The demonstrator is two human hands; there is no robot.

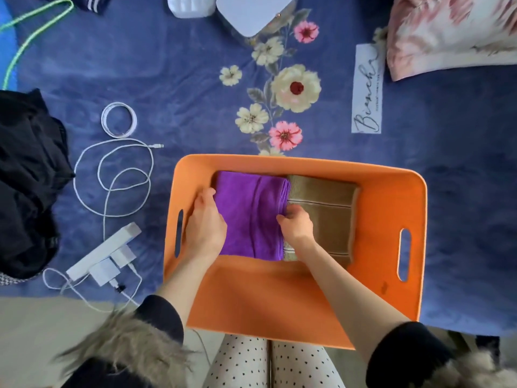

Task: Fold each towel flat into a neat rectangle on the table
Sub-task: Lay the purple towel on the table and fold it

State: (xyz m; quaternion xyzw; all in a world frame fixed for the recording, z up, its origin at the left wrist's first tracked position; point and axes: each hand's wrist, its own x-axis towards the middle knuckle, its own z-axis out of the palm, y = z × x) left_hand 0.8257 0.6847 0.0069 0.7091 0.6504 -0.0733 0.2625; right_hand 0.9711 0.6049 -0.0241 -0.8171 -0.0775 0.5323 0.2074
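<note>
- Orange bin [391, 197] on a blue flowered blanket [195, 79], toward 6 o'clock of the view; two folded towels side by side against its 12 o'clock wall.
- Purple towel [251, 214]: at 9 o'clock of the pair, folded to a neat rectangle, long axis running 12 to 6, smooth top with one shallow crease, stacked fold edges along its 3 o'clock side.
- Tan towel [321, 219]: touching the purple one at 3 o'clock, folded likewise, pale stripes across it.
- Left hand [205, 222]: on the purple towel's 9 o'clock edge, between towel and bin wall, fingers curled over that edge.
- Right hand [296, 225]: at the seam between the two towels, fingers bent onto the purple towel's 3 o'clock edge; grip underneath hidden.
- Purple towel directly between both hands, each equally near; probably being set down or lifted as one bundle.
- White cables [117, 169] and a power strip [103, 250] at 9 o'clock outside the bin, well apart.
</note>
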